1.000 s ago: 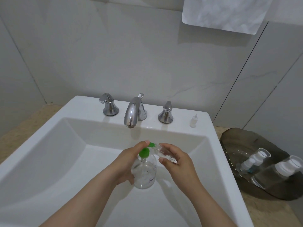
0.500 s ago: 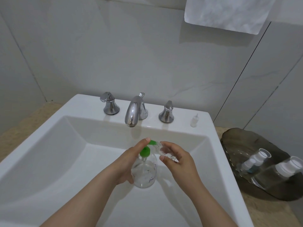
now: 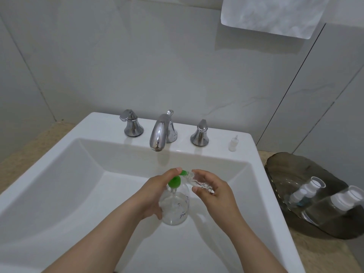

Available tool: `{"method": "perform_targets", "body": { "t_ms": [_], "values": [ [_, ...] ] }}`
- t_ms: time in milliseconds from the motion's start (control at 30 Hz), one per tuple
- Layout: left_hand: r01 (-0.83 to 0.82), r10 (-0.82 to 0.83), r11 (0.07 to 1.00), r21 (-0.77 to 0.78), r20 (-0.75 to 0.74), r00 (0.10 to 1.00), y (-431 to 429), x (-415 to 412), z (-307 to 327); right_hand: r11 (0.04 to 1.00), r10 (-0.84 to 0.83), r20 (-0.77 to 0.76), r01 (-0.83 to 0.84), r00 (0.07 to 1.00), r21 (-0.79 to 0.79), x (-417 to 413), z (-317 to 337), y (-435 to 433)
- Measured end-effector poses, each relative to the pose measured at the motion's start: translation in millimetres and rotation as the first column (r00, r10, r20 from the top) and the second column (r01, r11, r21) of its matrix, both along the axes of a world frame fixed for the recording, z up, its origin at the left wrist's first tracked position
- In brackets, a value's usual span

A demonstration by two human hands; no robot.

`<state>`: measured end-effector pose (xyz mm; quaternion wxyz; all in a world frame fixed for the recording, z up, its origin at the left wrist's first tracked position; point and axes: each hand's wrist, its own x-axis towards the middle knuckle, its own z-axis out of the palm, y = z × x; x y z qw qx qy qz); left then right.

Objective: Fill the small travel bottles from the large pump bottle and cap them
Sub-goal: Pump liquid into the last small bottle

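**Fill in progress: travel bottle mouth at the pump nozzle**

White sink [image 3: 216, 152]: all the action is over its basin, in front of and below the faucet spout [image 3: 159, 134]. Dark glass tray [image 3: 285, 174] sits well right of the spout, off the sink. Two white-capped bottles [image 3: 313, 187] lie in it, plus a smaller one too small to read.

Pump bottle [image 3: 175, 209]: clear, round, upright, directly in front of the spout. Contents are clear and the level is hard to read. Left hand [image 3: 155, 196] wraps the body from the left, forefinger laid over the green pump head [image 3: 174, 182].

Right hand [image 3: 214, 194], in front and right of the spout, pinches the travel bottle [image 3: 199, 181] between thumb and curled fingers. The bottle is tilted near flat, open mouth against the nozzle tip. Fill level: cannot tell.

Small clear cap [image 3: 233, 143] stands on the sink deck, right of the spout, past the right tap handle. Probably this bottle's.

Handling, as a judgement:
- Pump bottle looks rigid with some weight, and would be slippery if soapy. Grip round the body and press from the top.
- Travel bottle looks light and thin-walled, likely squashy. Hold it mid-body with a light pinch, or liquid gets pushed back out.
- Keep the mouth tight on the nozzle.
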<state>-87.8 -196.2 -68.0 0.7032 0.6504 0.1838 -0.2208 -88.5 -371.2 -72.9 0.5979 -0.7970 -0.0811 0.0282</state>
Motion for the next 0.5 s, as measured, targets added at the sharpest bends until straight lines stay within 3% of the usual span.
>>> {"method": "perform_targets", "body": {
  "t_ms": [500],
  "values": [
    [0.046,-0.047,0.999,-0.022,-0.049,0.998,1.0,-2.5,3.8,1.0,-0.012,0.03,0.011,0.999,0.029,-1.9,6.6,0.6]
  ]
}}
